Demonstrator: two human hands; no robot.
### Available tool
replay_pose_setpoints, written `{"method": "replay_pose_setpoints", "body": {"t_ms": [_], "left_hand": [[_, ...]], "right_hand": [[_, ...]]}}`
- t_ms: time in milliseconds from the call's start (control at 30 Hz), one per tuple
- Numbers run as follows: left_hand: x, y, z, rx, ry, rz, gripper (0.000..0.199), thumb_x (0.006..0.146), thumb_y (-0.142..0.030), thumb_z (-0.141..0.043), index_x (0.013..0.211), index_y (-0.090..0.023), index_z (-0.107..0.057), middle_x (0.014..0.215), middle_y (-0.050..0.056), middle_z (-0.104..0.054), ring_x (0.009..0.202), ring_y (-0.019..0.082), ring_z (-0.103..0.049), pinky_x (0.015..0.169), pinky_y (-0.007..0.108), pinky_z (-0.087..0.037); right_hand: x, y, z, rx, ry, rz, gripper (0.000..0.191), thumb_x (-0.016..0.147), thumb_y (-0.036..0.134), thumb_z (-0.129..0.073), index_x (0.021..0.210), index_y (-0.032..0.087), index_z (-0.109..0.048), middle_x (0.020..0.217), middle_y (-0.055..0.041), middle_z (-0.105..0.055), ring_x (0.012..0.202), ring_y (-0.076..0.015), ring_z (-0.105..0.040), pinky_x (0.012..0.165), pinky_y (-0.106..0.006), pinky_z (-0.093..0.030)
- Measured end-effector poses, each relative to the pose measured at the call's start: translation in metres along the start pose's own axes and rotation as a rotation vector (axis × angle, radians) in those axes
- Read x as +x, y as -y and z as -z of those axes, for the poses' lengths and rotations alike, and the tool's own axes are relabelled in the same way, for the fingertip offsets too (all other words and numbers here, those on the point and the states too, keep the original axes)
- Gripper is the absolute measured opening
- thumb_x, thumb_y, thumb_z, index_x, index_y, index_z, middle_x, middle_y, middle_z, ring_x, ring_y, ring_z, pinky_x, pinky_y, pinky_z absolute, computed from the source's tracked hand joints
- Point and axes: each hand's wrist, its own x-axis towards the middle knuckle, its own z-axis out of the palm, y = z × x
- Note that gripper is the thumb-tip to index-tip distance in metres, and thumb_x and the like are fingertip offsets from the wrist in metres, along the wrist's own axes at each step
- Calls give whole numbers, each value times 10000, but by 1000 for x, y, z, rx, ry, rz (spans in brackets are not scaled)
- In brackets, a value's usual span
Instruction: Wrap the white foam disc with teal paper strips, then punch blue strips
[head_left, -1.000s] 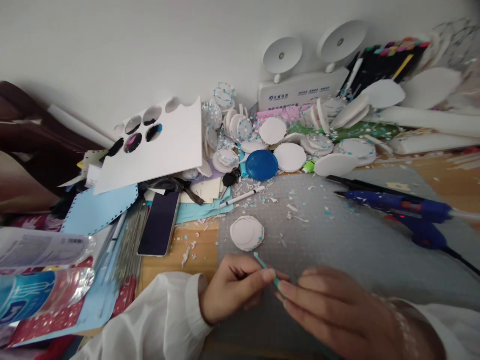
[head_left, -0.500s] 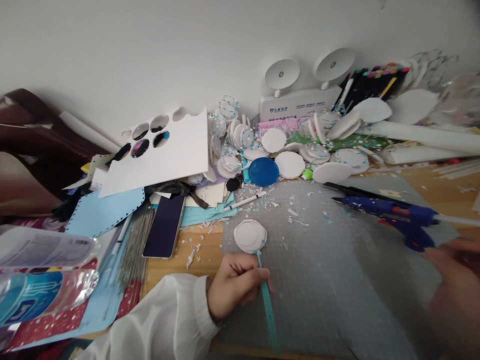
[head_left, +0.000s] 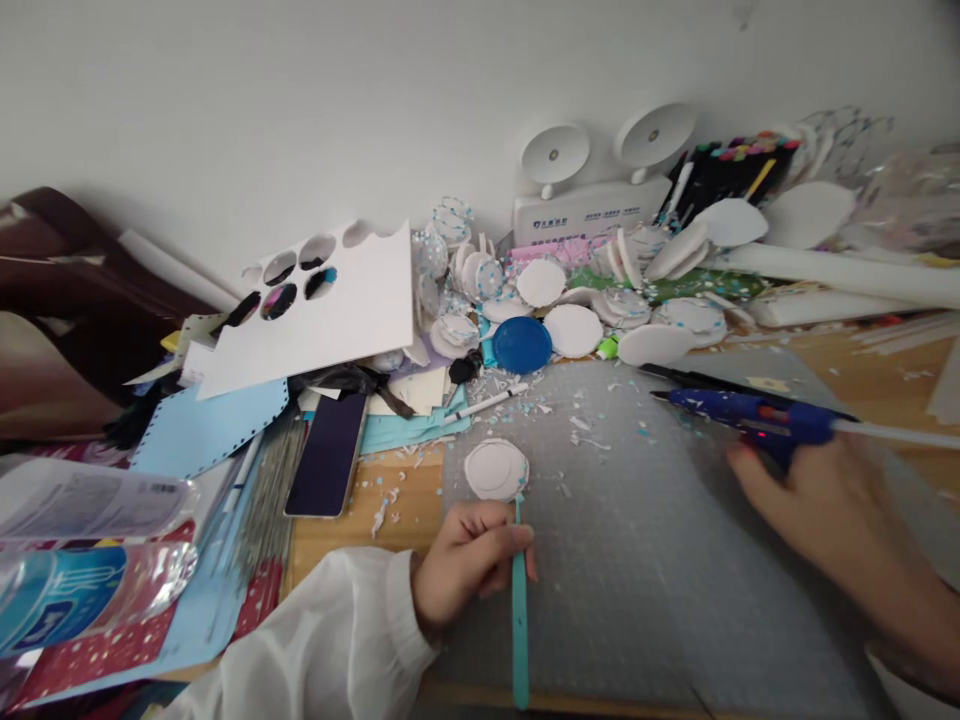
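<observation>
My left hand [head_left: 480, 560] pinches the upper part of a teal strip [head_left: 520, 640], whose lower end hangs toward the mat's front edge. Right above the hand, a layered white disc [head_left: 496, 469] with small blue bits on its rim lies at the strip's top end. On the right, my right hand [head_left: 825, 500] is wrapped round the handle of a blue glue gun [head_left: 757, 411], which rests on the grey cutting mat [head_left: 637, 560] with its nozzle pointing left. A small red light shows on the gun.
White discs [head_left: 574, 330] and a blue round lid [head_left: 522, 345] crowd the mat's back edge. A phone [head_left: 328, 455], a white board with holes [head_left: 322, 320] and a plastic bottle [head_left: 97, 585] are on the left. A white pen [head_left: 487, 402] lies behind the layered disc.
My right hand has moved left and closed round the glue gun's handle. The teal strip's lower end has swung left, while my left hand has kept its pinch.
</observation>
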Motion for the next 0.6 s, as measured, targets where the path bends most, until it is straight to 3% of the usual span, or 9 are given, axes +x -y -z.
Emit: {"method": "replay_pose_setpoints", "body": {"t_ms": [67,133,233,367,600], "left_hand": [[1,1,0,-3,3,-1,456,786,-530,-626,586,-121,-614,336,-90,-325,290,34,-209,336,195,-136],[1,1,0,-4,9,1,464,786,-544,-624,586,-126,-602,344,-92,-323,294,37,-207,335,194,-137],[1,2,0,5,18,1,485,791,-573,-615,584,-136,-584,345,-96,-309,295,41,-201,335,193,-137],[1,2,-1,35,28,-10,513,816,-609,-586,605,-141,-572,359,-93,-312,311,45,-218,347,188,-159],[0,-3,-4,177,56,-34,567,850,-655,-514,631,-134,-567,424,-77,-344,375,46,-266,395,187,-211]], "right_hand": [[7,10,9,36,56,-43,198,719,420,-579,783,234,-560,714,-130,-645,707,-335,-635,581,-401,-455],[15,22,20,84,96,-200,221,681,420,-643,794,239,-588,682,-103,-644,644,-305,-630,522,-371,-427],[24,43,31,254,153,-343,190,604,347,-688,569,244,-532,503,-48,-570,515,-245,-584,475,-337,-390],[20,72,29,590,162,-210,160,590,283,-604,485,240,-491,435,3,-552,447,-172,-536,475,-296,-412],[-3,87,12,681,297,-121,156,584,323,-583,484,246,-491,417,-7,-563,405,-179,-520,414,-300,-417]]}}
